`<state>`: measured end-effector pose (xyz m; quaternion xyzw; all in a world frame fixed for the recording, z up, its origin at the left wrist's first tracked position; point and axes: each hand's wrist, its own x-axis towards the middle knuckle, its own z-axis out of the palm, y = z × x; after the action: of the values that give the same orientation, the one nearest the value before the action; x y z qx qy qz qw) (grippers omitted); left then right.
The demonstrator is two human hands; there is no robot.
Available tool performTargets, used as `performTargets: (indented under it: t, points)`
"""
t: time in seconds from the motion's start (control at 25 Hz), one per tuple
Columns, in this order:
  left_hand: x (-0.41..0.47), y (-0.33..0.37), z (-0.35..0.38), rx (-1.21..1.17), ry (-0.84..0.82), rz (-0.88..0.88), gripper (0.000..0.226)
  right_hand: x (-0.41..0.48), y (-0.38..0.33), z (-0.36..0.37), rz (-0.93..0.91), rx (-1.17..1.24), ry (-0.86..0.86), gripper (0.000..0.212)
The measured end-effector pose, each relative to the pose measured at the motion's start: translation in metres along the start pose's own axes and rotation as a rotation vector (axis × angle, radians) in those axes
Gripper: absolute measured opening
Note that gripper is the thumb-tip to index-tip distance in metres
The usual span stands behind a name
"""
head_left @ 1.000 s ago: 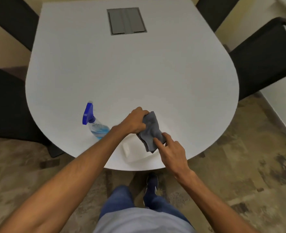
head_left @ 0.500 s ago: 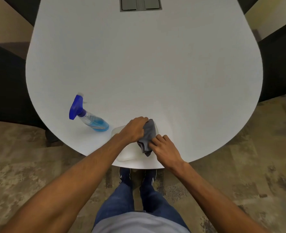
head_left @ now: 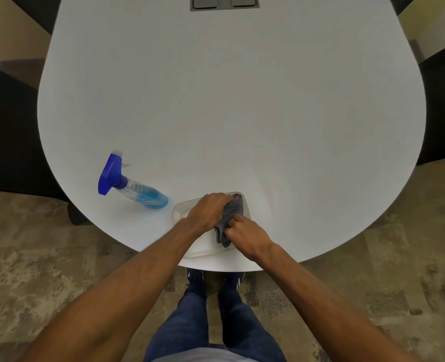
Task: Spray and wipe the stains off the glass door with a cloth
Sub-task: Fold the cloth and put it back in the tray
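At the near edge of the white desk (head_left: 229, 100), toward six o'clock in the head view, your two hands meet over a clear plastic tray (head_left: 183, 209) that sits on the desktop. Your left hand (head_left: 207, 212) has its grip closed around the upper part of the grey cloth (head_left: 230, 220), knuckles up. Your right hand (head_left: 245, 236) has its grip pinched on the cloth's lower part, touching it at about four o'clock of the left hand. The cloth hangs bunched between both hands, above the tray. A spray bottle (head_left: 135, 185) with a blue trigger head and blue liquid stands on the desk at nine o'clock of the tray, near it but apart, its head leaning toward ten o'clock. At twelve o'clock, on the far side of the desk, a grey hatch (head_left: 224, 3) is set into the surface. Your jeans (head_left: 211, 322) and dark shoes show below the desk edge, on a mottled carpet (head_left: 33, 257).
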<state>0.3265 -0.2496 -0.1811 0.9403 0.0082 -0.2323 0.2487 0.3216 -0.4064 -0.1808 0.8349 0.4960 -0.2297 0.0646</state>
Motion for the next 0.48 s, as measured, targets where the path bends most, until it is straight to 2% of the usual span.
performTargets:
  t: [0.48]
  points:
    - [0.005, -0.009, 0.014, -0.101, -0.008, 0.088, 0.033, 0.013, 0.000, 0.015, 0.068, 0.066, -0.054, 0.038]
